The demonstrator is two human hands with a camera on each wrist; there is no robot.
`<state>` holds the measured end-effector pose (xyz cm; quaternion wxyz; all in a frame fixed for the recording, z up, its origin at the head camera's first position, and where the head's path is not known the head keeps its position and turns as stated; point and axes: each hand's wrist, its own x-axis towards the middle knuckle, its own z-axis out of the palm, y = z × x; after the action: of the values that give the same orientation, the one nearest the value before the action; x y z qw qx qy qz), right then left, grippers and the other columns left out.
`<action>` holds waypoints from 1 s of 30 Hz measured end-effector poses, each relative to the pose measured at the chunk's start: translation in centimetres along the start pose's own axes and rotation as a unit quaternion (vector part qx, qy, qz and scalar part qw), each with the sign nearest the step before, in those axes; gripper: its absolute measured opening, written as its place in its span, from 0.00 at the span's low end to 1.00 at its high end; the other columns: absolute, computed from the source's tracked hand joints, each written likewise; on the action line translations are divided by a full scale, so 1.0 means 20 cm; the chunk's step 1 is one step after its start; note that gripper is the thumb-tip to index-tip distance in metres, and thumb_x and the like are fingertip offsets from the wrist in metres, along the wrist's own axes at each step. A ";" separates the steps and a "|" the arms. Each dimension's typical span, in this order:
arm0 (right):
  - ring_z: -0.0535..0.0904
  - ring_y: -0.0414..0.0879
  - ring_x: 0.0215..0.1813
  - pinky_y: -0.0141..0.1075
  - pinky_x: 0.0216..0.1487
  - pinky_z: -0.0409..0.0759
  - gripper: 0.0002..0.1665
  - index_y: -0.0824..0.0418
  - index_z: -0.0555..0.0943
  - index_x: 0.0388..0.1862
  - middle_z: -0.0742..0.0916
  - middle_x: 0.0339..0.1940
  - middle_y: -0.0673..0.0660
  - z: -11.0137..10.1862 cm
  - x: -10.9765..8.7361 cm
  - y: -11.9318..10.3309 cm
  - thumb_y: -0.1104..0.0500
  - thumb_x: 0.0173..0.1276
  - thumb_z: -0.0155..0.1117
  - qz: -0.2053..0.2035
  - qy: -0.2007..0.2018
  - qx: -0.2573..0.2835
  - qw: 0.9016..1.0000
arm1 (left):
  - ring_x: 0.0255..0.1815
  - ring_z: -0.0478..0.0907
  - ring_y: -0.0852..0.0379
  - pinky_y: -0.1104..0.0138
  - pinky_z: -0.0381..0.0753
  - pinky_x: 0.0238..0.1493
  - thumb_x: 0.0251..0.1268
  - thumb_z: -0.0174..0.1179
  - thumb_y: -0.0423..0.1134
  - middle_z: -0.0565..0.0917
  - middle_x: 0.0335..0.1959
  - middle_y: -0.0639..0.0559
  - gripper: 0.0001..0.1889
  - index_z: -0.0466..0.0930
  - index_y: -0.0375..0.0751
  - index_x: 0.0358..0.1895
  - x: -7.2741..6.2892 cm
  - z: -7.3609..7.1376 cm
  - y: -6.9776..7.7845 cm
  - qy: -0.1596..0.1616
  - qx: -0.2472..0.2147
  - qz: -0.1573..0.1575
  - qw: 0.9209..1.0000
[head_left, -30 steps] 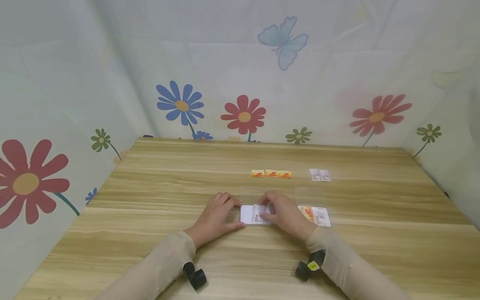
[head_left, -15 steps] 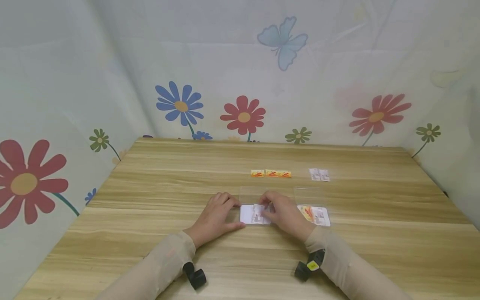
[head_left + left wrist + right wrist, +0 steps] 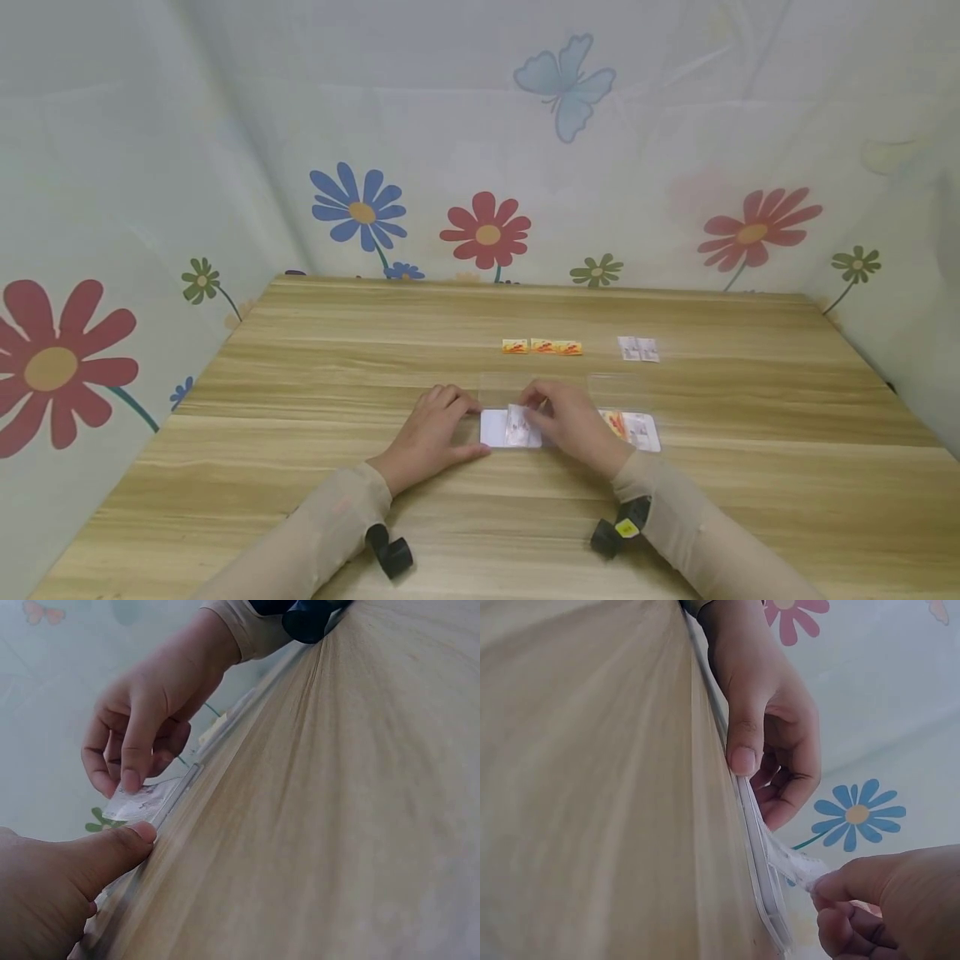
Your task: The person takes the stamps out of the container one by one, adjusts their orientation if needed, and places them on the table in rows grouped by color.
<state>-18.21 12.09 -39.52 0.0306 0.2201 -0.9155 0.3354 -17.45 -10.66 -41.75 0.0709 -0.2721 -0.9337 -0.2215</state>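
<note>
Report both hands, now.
Left hand: holding the flat white rectangular case at one end.
Right hand: pinching the small pale printed rectangular slip.

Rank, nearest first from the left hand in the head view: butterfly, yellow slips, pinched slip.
1. Pinched slip: just right of the left hand.
2. Yellow slips: right, toward the back.
3. Butterfly: farthest, on the backdrop.

Pale printed slip point(image 3: 517, 427), visibly tilted

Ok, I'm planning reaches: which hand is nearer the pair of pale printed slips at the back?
Right. The right hand is in front of the pale printed slips and to their left; the left hand is also in front, farther left.
</note>
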 end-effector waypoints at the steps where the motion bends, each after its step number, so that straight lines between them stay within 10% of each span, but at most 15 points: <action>1: 0.74 0.38 0.32 0.29 0.36 0.74 0.05 0.57 0.82 0.38 0.86 0.33 0.50 0.00 0.00 0.00 0.63 0.63 0.64 0.003 -0.001 0.005 1.000 | 0.51 0.71 0.51 0.55 0.68 0.63 0.49 0.71 0.55 0.78 0.46 0.51 0.27 0.78 0.44 0.50 0.00 0.00 0.00 0.000 0.000 0.000 1.000; 30: 0.75 0.42 0.33 0.30 0.36 0.75 0.05 0.58 0.82 0.41 0.86 0.39 0.54 -0.10 0.02 0.03 0.63 0.66 0.62 0.044 -0.020 0.090 0.995 | 0.51 0.71 0.52 0.56 0.69 0.61 0.50 0.70 0.57 0.78 0.46 0.51 0.28 0.78 0.44 0.50 0.00 0.02 0.00 -0.003 0.013 -0.007 1.000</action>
<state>-18.95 13.53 -38.28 -0.0230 0.1883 -0.8907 0.4131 -17.44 -10.54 -42.10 0.0699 -0.2655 -0.9385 -0.2091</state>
